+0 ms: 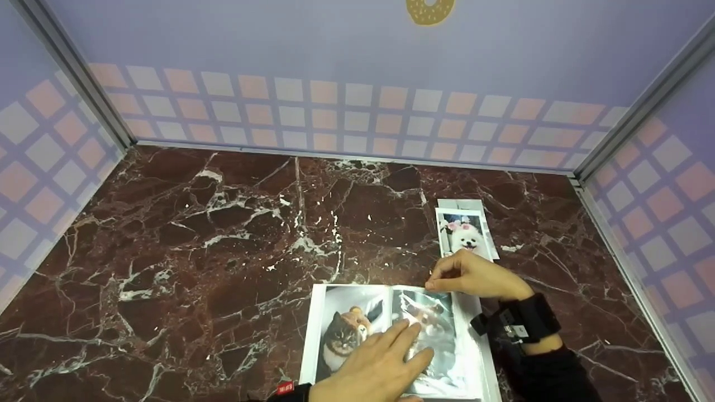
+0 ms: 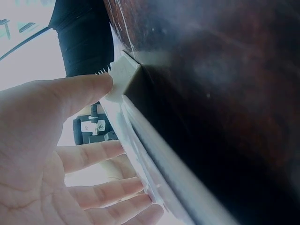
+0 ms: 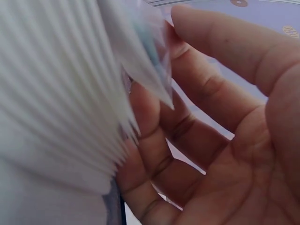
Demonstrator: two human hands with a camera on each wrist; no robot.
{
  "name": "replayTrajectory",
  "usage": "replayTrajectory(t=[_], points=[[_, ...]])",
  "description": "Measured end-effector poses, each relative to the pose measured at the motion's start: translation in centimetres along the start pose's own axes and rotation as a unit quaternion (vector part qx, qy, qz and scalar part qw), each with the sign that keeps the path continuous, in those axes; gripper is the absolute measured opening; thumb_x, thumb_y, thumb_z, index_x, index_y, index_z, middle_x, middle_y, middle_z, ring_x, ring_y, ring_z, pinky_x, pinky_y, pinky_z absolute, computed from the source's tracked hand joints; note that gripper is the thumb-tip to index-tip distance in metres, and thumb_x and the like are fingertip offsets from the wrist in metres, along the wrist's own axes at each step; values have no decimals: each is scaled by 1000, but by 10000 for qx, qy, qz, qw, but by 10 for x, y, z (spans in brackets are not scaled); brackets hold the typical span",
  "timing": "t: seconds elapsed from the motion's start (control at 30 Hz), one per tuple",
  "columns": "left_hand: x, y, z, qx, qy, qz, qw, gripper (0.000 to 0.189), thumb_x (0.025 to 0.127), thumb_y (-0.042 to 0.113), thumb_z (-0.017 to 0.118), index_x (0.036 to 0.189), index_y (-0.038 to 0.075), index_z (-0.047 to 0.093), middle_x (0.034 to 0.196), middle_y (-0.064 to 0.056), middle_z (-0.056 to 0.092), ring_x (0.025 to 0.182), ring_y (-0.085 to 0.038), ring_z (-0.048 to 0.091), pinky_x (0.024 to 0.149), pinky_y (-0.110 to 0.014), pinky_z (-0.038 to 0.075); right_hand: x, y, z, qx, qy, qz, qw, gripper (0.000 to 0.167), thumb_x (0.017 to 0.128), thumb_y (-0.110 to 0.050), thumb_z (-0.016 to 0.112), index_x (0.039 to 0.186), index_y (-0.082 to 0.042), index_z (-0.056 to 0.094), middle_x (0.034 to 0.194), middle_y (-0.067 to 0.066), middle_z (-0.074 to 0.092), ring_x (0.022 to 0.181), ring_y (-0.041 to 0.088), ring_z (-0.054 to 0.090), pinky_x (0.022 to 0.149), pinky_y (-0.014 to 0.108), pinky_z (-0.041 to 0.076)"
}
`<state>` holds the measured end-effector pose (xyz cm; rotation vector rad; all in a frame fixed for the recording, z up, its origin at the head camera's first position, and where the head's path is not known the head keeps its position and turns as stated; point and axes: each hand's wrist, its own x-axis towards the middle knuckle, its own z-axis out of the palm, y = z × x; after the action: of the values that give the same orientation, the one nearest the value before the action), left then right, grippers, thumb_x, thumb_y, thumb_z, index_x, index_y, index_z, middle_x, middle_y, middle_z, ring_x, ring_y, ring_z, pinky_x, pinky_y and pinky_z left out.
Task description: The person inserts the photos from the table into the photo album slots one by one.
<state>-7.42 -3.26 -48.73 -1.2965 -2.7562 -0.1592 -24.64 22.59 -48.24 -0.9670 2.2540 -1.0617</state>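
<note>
A photo album lies open on the marbled table. Its left page holds a cat photo; a glossy clear sleeve with an animal photo, partly lost in glare, forms the right page. My left hand rests across the middle of the album with fingers extended, and in the left wrist view its thumb lies at the album's edge. At the right page's top edge, my right hand pinches the clear sleeve between thumb and index finger. Fanned page edges show beside its fingers in the right wrist view.
Beyond my right hand lies a small stack of loose photos with a white dog photo on top. Patterned panels enclose the marbled table at the back and both sides.
</note>
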Motion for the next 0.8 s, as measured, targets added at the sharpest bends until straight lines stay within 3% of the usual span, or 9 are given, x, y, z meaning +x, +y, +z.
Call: replayTrajectory(t=[0.17, 0.37, 0.47, 0.6, 0.7, 0.8], points=[[0, 1, -1, -37, 86, 10, 10000, 62, 104, 67, 52, 146, 22, 54, 160, -17, 52, 145, -34, 56, 104, -41, 59, 0, 1, 0, -16, -72, -14, 10000, 10, 100, -26, 76, 98, -20, 85, 92, -1, 82, 77, 3, 67, 76, 21, 54], [1, 2, -1, 21, 292, 115, 9995, 59, 102, 65, 56, 141, 21, 57, 154, -15, 56, 142, -29, 57, 99, -36, 60, -3, -1, -2, 41, 6, 161, 9999, 11, 101, -27, 75, 99, -22, 83, 85, -1, 78, 64, 0, 52, 62, 17, 43], [2, 3, -1, 108, 479, 170, 9987, 56, 102, 65, 58, 138, 22, 60, 150, -13, 59, 138, -25, 58, 95, -33, 59, -5, -2, -5, 153, 160, 236, 9995, 12, 103, -26, 73, 103, -18, 82, 89, 2, 79, 67, 1, 57, 63, 19, 48], [3, 3, -2, 22, 517, 152, 9985, 53, 99, 62, 65, 136, 23, 63, 150, -11, 61, 136, -24, 59, 95, -32, 59, -7, -3, -10, 270, 453, 282, 9982, 18, 103, -25, 72, 110, -10, 80, 100, 11, 80, 82, 16, 70, 77, 28, 59], [3, 2, -6, -292, 327, 72, 9990, 52, 99, 59, 67, 137, 23, 63, 152, -11, 60, 138, -25, 59, 98, -35, 60, -10, -3, -13, 302, 605, 301, 9973, 23, 104, -25, 71, 113, -5, 78, 103, 16, 78, 89, 29, 72, 83, 33, 61], [4, 2, -9, -463, 227, -20, 9987, 52, 99, 55, 70, 139, 24, 64, 149, -8, 61, 135, -23, 60, 99, -35, 59, -12, -3, -16, 364, 652, 318, 9967, 24, 104, -25, 71, 114, -3, 76, 104, 20, 77, 91, 33, 73, 84, 35, 61]])
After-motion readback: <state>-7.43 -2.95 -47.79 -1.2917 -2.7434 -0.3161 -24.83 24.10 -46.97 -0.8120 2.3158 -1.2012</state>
